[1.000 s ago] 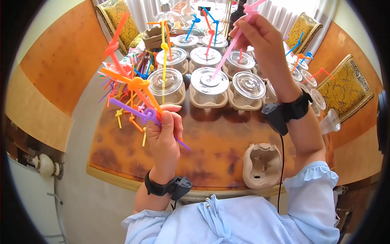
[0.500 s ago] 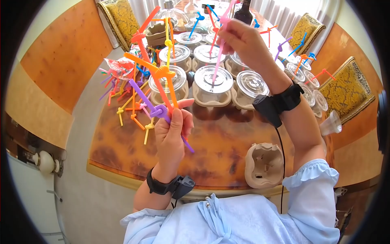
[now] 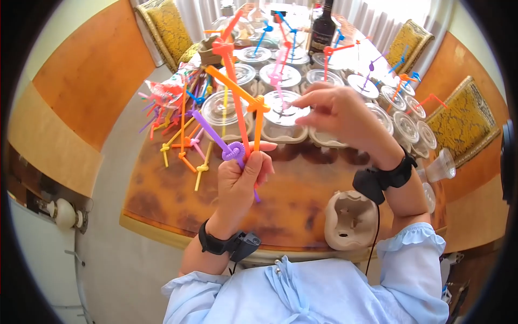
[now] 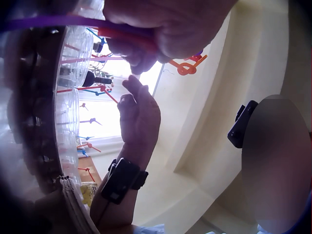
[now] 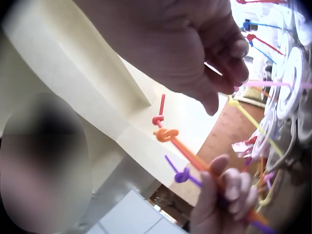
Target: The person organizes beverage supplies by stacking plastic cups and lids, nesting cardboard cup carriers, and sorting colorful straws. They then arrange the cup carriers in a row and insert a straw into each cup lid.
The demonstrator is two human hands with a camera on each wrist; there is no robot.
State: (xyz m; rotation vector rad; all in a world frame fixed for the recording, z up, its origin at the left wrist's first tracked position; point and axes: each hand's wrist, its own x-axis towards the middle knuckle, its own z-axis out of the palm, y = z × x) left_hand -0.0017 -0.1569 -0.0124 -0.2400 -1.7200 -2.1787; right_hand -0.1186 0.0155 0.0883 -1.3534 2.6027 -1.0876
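Observation:
My left hand [image 3: 240, 178] pinches several knotted bendy straws: a purple straw [image 3: 213, 129], a red straw [image 3: 237, 97] and an orange straw [image 3: 258, 124]. Their knotted ends fan upward above the thumb. A pink knotted straw [image 3: 276, 80] stands upright in the lid of the front middle cup [image 3: 280, 127]. Just right of that straw, my right hand [image 3: 337, 116] hovers over the lids with its fingers loosely bent and nothing held. The right wrist view has the left hand [image 5: 224, 195] gripping the bundle below my right hand [image 5: 195, 53].
Lidded clear cups in cardboard carriers fill the table's far part, many with knotted straws. Loose straws [image 3: 186, 143] and a crumpled wrapper [image 3: 167, 92] lie at left. At the front right are an upturned carrier [image 3: 350, 221] and a clear cup [image 3: 442, 164]. A dark bottle [image 3: 322, 27] stands behind.
My right hand has lowered and let go of the pink straw, which now stands in the front middle cup's lid. The left hand has shifted right with its straws.

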